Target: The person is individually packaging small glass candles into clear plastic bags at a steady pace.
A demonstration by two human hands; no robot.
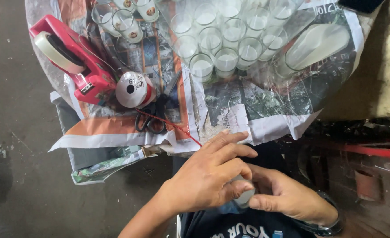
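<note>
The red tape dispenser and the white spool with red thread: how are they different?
The red tape dispenser is long and angular and holds a pale tape roll; the white spool with red thread is small and round. A thread trails loose from the spool, while nothing trails from the dispenser. Both lie on the newspaper-covered table, untouched by either hand.

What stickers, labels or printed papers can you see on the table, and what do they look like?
Round labels: on small glass cups at the top left, white with a brown picture.
Spool label: round white face with a black centre hole, beside the red tape dispenser.
Newspaper sheets: spread under everything, colour print with orange and white patches.
Left hand and right hand: holding a small glass, label not visible.
</note>
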